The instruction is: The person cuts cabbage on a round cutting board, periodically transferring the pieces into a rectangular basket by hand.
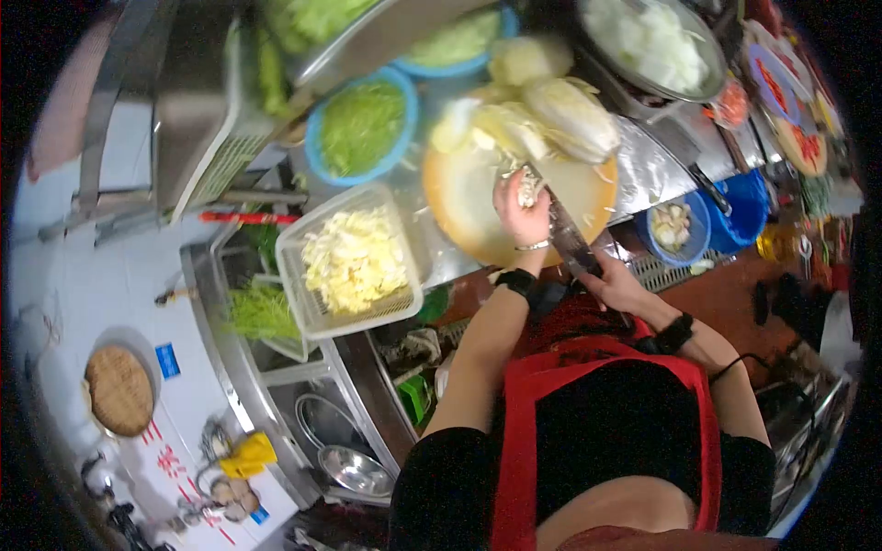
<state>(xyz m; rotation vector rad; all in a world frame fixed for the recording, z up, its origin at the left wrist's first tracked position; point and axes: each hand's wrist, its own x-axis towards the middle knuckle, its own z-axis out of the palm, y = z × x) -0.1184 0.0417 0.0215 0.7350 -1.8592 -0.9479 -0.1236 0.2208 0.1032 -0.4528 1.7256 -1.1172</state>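
Observation:
My right hand (617, 283) grips the handle of a cleaver (571, 237), whose dark blade reaches up and left across a round cutting board (459, 216). At the blade's far end, my left hand (522, 211) is closed around small pale chopped cabbage pieces (530, 186). Whole napa cabbage (574, 119) lies along the board's far right side, and loose yellow-white leaves (501, 129) spread in front of it. Left of the board stands a clear plastic basket (285, 248) filled with chopped cabbage (354, 262).
A blue bowl (413, 110) of shredded greens stands behind the basket. To the right are a blue bowl of garlic (671, 228), a blue bucket (749, 234) and another knife (707, 188). A metal pan (717, 78) holds white pieces. A sink (340, 413) with a steel ladle lies lower left.

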